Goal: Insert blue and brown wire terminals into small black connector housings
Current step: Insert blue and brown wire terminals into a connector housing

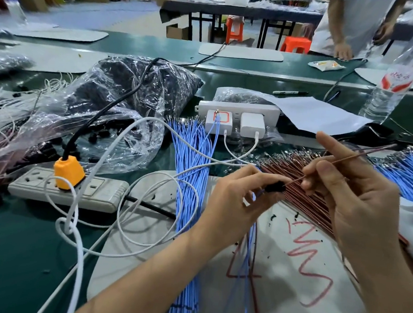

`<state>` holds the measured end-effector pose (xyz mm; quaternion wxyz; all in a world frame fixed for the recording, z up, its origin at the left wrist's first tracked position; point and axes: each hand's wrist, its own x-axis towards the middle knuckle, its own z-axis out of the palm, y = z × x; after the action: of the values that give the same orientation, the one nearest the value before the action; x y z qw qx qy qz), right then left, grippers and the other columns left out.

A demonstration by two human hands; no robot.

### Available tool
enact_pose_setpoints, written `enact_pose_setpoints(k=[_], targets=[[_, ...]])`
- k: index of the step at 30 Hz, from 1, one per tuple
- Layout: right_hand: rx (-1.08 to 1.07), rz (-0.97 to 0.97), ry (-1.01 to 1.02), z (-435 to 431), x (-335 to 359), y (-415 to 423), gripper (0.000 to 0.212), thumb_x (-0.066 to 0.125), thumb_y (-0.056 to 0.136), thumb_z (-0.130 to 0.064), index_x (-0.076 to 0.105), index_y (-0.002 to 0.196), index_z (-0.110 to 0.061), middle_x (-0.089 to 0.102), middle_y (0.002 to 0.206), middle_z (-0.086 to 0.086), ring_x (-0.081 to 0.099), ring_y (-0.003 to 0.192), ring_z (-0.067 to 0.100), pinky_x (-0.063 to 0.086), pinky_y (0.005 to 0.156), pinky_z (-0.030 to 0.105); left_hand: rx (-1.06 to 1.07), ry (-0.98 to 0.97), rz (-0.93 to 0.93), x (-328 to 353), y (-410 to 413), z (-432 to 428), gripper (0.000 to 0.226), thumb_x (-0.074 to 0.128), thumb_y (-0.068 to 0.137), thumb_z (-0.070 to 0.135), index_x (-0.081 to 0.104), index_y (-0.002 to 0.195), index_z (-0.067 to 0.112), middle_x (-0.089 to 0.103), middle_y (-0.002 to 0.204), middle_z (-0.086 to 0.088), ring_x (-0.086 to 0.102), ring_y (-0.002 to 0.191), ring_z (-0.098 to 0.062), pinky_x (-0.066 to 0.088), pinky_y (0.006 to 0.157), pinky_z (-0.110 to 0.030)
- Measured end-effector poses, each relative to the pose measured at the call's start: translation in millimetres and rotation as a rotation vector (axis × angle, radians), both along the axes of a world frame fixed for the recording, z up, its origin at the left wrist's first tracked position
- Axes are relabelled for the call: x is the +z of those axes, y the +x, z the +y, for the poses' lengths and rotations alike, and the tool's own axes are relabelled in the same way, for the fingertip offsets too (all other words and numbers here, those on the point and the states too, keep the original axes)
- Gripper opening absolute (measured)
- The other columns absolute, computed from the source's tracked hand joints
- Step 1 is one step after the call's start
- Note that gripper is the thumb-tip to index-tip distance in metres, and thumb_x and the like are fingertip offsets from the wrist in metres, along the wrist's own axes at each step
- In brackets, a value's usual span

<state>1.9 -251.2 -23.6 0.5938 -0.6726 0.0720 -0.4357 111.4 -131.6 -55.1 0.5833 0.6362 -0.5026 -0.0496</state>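
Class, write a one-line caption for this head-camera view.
Left hand holds a black connector housing while right hand guides a brown wire to it.

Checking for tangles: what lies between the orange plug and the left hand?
Head view: looping white cables and the blue wire bundle lie there.

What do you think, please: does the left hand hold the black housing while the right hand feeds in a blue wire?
Not quite: in the head view the right hand feeds in a brown wire, not blue; the left hand does hold the black housing.
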Motion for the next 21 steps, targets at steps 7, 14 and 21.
enact_pose_setpoints(k=[7,14,21], targets=[[-0.038,0.057,-0.195,1.6,-0.3,-0.9,0.033,0.054,0.092,-0.011,0.062,0.123,-0.018,0.067,0.078,-0.006,0.062,0.062,0.013,0.053,0.069,0.019,0.019,0.025,-0.041,1.0,0.3,0.0,0.025,0.069,0.085,0.010,0.072,0.110,0.011,0.060,0.086,-0.006,0.053,0.070,-0.015,0.048,0.064,-0.028],[-0.046,0.089,-0.210,2.9,0.7,-2.0,0.032,0.055,0.090,-0.011,0.063,0.120,-0.019,0.067,0.079,-0.005,0.063,0.063,0.011,0.053,0.070,0.017,0.030,0.025,-0.070,1.5,-0.1,-0.5,0.026,0.070,0.083,0.010,0.072,0.109,0.009,0.060,0.085,-0.008,0.052,0.068,-0.016,0.047,0.062,-0.029],[0.058,0.216,-0.128,8.6,-0.4,2.4,0.028,0.058,0.081,-0.017,0.069,0.107,-0.019,0.067,0.086,0.001,0.062,0.067,0.021,0.056,0.066,0.028,0.061,-0.001,-0.082,-0.3,2.0,-1.8,0.025,0.070,0.084,0.015,0.071,0.108,0.006,0.058,0.083,0.004,0.051,0.073,-0.007,0.044,0.069,-0.019]])
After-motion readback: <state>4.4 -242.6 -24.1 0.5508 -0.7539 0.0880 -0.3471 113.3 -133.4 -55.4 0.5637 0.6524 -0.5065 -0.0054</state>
